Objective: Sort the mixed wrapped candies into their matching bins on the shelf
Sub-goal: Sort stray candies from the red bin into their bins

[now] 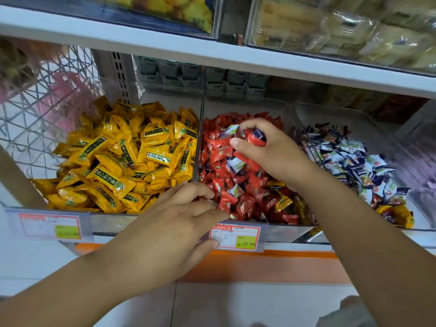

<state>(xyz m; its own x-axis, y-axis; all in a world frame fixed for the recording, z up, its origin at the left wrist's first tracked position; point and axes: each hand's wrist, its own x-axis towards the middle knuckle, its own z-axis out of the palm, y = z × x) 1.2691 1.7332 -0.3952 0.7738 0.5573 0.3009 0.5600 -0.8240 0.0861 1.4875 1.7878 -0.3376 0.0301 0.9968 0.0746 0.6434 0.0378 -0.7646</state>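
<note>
Three clear bins stand side by side on the shelf. The left bin [70, 212] is piled with yellow candies [122, 156]. The middle bin [283, 228] holds red candies [236, 182] with a few white-and-blue and yellow ones mixed in. The right bin [420, 223] holds white-and-blue candies [354, 166] and some yellow strays. My right hand [266, 152] hovers over the middle bin, fingers curled around a small bunch of white-and-blue and red candies [250, 136]. My left hand [186, 213] rests on the middle bin's front edge, fingers relaxed, fingertips touching red candies.
Price tags [236, 237] hang on the shelf front. An upper shelf board [165, 48] overhangs the bins closely, with clear boxes of snacks [342, 27] on it. A wire rack [42, 95] stands at left. The tiled floor lies below.
</note>
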